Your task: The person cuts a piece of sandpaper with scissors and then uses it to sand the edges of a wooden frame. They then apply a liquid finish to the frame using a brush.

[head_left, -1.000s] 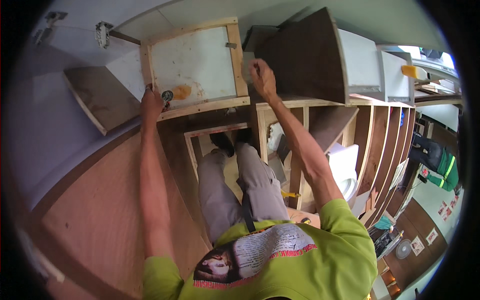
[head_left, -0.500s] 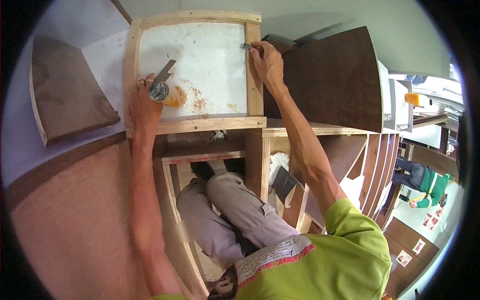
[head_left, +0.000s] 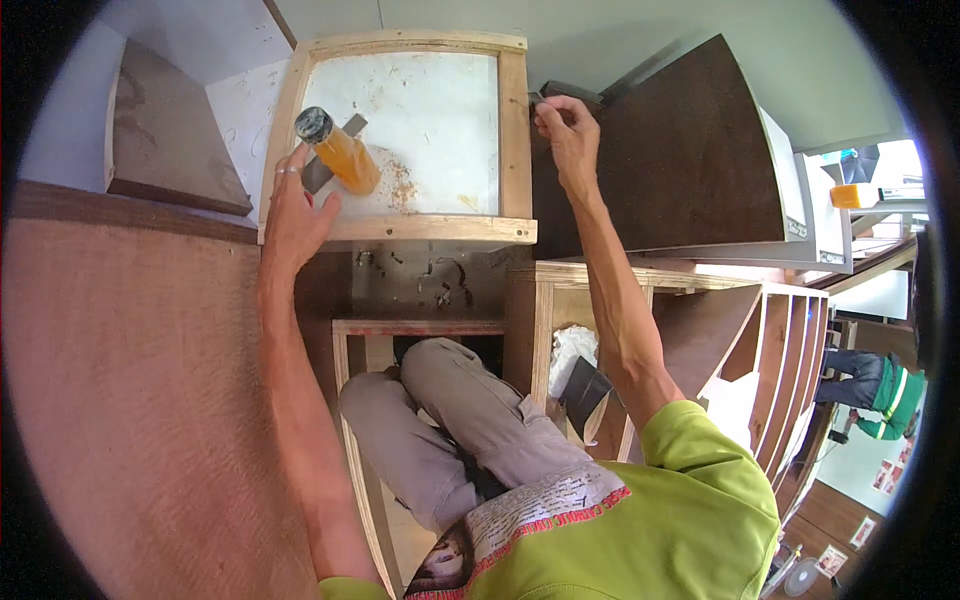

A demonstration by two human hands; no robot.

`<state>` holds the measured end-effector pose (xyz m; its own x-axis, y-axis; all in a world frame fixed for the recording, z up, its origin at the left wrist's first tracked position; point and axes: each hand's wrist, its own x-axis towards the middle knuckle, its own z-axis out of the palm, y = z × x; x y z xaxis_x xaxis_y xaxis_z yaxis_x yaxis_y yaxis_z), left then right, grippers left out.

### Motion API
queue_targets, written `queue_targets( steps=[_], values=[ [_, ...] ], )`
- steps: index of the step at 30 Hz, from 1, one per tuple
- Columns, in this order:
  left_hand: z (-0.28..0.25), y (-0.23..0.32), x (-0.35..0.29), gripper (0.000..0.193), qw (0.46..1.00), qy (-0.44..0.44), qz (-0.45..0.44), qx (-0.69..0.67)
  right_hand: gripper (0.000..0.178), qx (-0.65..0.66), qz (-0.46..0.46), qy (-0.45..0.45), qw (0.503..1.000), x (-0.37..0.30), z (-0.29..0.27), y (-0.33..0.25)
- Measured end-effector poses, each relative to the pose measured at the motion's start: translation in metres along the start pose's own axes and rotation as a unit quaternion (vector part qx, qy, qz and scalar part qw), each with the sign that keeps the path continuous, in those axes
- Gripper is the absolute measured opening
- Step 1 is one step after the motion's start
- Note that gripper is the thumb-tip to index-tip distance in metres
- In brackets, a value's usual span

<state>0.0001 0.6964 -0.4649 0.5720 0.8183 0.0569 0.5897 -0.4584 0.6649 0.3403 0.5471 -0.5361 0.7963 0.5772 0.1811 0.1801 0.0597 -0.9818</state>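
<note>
A small dark piece (head_left: 537, 98) is pinched between thumb and index of the right hand (head_left: 570, 132), just outside the right edge of the wood-framed white panel (head_left: 430, 130), toward its far right corner; fingers are together on it, exact shape can't be made out. The left hand (head_left: 297, 213) is placed over the left edge, toward the near left corner; thumb and index are spread apart, and whether anything is gripped under the hand can't be told. A bottle (head_left: 350, 165) with orange contents and a dark cap (head_left: 314, 124) is stood just inside the left edge, beside the left hand; a flat grey strip (head_left: 355, 124) is partly hidden by it. Handling, judged by eye only: piece should be light and stiff, best taken by its edges, easily dropped. Strip looks thin and rigid, best lifted by its exposed far end. Bottle is probably the heaviest of the three, smooth, maybe slippery, easily tipped; best held around the body, not by the cap. Writing: no label can be made out on bottle, strip or piece. Red block lettering and smaller dark script are printed on the green shirt (head_left: 680, 520); wall sheets (head_left: 886, 475) are too small to read.
</note>
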Motion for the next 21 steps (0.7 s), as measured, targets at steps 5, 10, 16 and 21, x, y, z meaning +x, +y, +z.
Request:
queue_targets(
  steps=[5,10,16,21],
  values=[
    [0.033,0.012,0.006,0.061,0.985,0.043,0.022,-0.164,0.017,0.068,0.070,-0.032,0.995,-0.065,-0.039,-0.024],
    [0.057,0.012,0.009,0.050,0.975,0.091,0.001,-0.200,0.024,0.036,0.099,-0.023,0.994,-0.124,-0.056,-0.027],
    [0.041,0.033,0.006,0.047,0.990,0.111,0.012,-0.086,0.021,0.099,0.128,-0.102,0.982,-0.139,-0.056,-0.064],
    [0.001,0.112,-0.003,0.052,0.942,0.102,0.260,0.185,0.020,0.140,0.112,-0.154,0.972,-0.133,-0.041,-0.092]
  ],
)
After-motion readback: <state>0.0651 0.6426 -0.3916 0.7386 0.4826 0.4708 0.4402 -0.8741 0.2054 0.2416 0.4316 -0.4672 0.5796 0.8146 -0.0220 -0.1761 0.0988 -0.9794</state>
